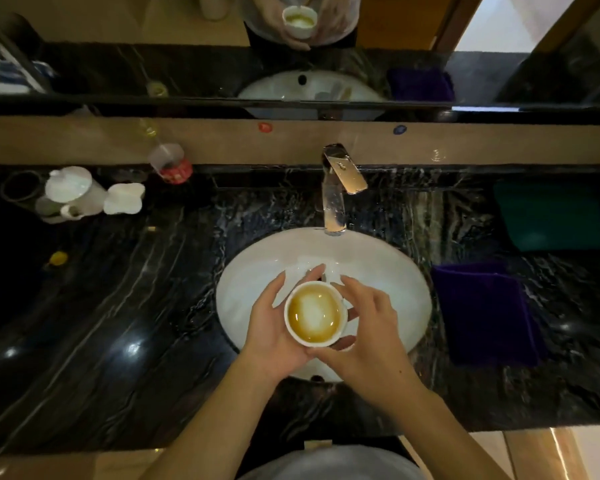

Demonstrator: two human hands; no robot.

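A small white cup (pixel 315 313) with a brown stain ring and a little brown liquid inside is held upright over the white oval sink (pixel 388 271). My left hand (pixel 274 327) cups it from the left and below, fingers curled round its wall. My right hand (pixel 368 327) holds its right side, fingers over the far rim and thumb under the near edge. The chrome faucet (pixel 336 192) stands behind the sink; I cannot tell whether water runs from it.
Black marble counter (pixel 118 323) surrounds the sink. A white teapot (pixel 71 194) and white lid (pixel 123 199) sit at far left, beside a red-based plastic container (pixel 172 164). A purple cloth (pixel 485 313) and green cloth (pixel 551 216) lie right. A mirror (pixel 187 57) runs behind.
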